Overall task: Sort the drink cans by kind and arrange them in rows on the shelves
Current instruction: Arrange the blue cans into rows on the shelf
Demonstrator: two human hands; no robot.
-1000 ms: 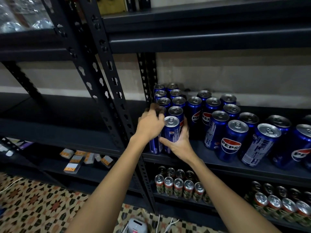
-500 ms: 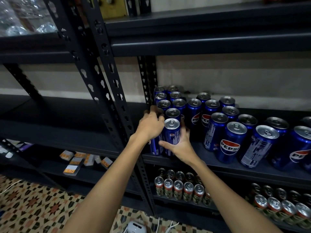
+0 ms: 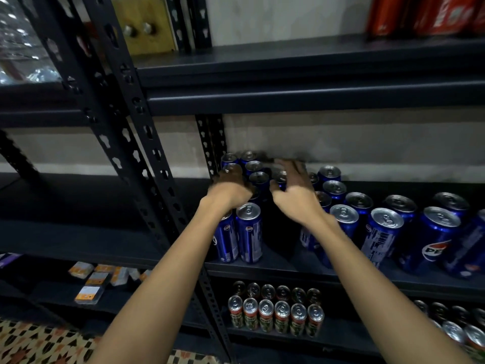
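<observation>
**Now both our hands reach into the blue Pepsi cans**

Largest first: our dark metal shelving (image 3: 301, 101) fills the view. On its middle shelf (image 3: 288, 266) stand the blue cans (image 3: 380, 232); one far to the right shows "PE", the rest of the word cut off by a neighbour. At the near left, two slim blue cans (image 3: 248, 232) stand upright, touching. On the shelf below sit rows of small red-and-green cans (image 3: 274, 315), labels too small to read. Red cans (image 3: 433, 14) on the top shelf are cropped and blurred.

Our left hand (image 3: 229, 190) lies curled over the left row's tops; blur hides whether it grips one. Our right hand (image 3: 295, 190) hovers with fingers spread, holding nothing.
</observation>
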